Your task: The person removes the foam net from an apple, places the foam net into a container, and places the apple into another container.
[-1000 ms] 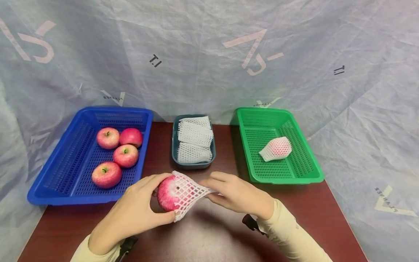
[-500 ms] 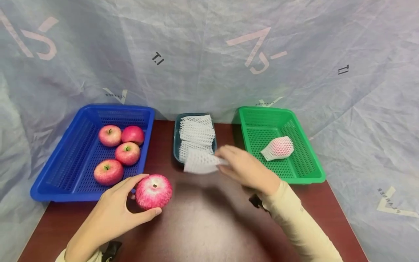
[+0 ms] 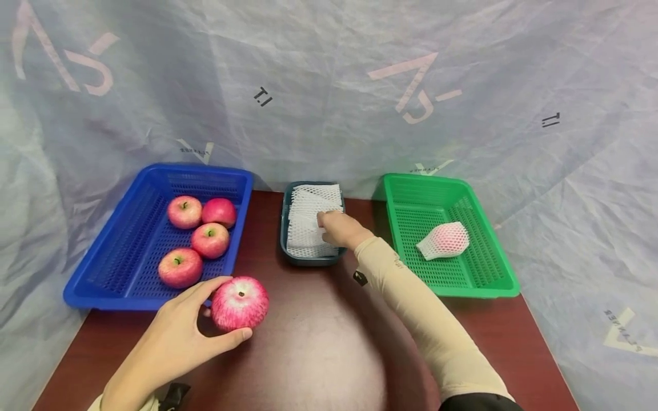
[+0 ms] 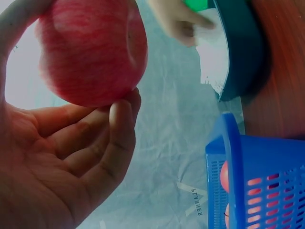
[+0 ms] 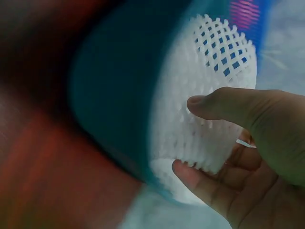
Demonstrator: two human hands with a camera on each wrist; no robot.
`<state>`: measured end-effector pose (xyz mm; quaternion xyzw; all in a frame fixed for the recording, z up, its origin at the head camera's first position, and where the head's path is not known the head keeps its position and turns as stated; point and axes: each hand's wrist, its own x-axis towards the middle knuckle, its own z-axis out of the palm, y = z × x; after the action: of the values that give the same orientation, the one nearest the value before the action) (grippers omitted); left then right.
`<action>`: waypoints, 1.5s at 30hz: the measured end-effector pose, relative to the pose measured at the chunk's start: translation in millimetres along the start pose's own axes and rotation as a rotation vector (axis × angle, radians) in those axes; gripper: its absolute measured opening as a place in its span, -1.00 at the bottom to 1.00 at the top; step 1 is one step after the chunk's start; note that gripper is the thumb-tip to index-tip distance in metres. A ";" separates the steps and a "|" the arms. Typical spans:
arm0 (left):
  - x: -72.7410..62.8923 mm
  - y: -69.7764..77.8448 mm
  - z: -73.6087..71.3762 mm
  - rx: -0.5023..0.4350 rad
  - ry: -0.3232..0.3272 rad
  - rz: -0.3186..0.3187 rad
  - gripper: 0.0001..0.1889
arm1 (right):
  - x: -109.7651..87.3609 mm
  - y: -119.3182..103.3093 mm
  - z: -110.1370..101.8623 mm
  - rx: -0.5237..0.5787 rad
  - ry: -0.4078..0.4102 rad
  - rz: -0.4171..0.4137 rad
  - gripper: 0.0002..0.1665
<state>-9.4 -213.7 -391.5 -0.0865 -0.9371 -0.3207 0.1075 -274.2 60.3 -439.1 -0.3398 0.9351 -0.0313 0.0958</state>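
Note:
My left hand (image 3: 180,331) grips a bare red apple (image 3: 240,303) between thumb and fingers, above the table in front of the blue basket. In the left wrist view the apple (image 4: 95,52) fills the upper left, with fingers under it. My right hand (image 3: 341,228) is over the dark teal tray (image 3: 308,261) at the back middle. Its thumb and fingers pinch a white foam fruit net (image 5: 205,109) in the right wrist view. Other white foam nets (image 3: 313,197) lie flat in the tray, partly hidden by the hand.
The blue basket (image 3: 115,257) on the left has several red apples (image 3: 180,267). In the green basket (image 3: 462,291) on the right lies one net-covered apple (image 3: 446,240). A grey cloth (image 3: 319,114) hangs behind the dark red table (image 3: 288,365).
The net came off the apple in my left hand. My right hand carried it away to the tray at the back. My left hand drew back slightly left, keeping the apple.

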 end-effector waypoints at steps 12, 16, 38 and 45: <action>-0.9 -5.3 -3.8 -0.009 0.010 -0.014 -0.19 | -8.5 0.2 8.0 0.020 -0.045 -0.029 -0.90; -0.4 -6.5 -4.2 -0.014 0.016 -0.013 -0.20 | -32.5 -6.2 -7.1 0.035 -0.023 -0.043 -0.79; 3.7 -4.7 -5.3 -0.016 0.019 -0.035 -0.19 | -207.4 -45.1 -26.4 0.112 0.406 -0.190 -0.72; 10.1 -9.1 -9.6 0.016 -0.009 -0.055 -0.12 | -219.7 -45.5 -16.0 0.116 0.387 -0.171 -0.71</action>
<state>-19.7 -225.8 -386.8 -0.0612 -0.9421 -0.3155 0.0952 -83.9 166.2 -383.1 -0.3995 0.9004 -0.1576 -0.0692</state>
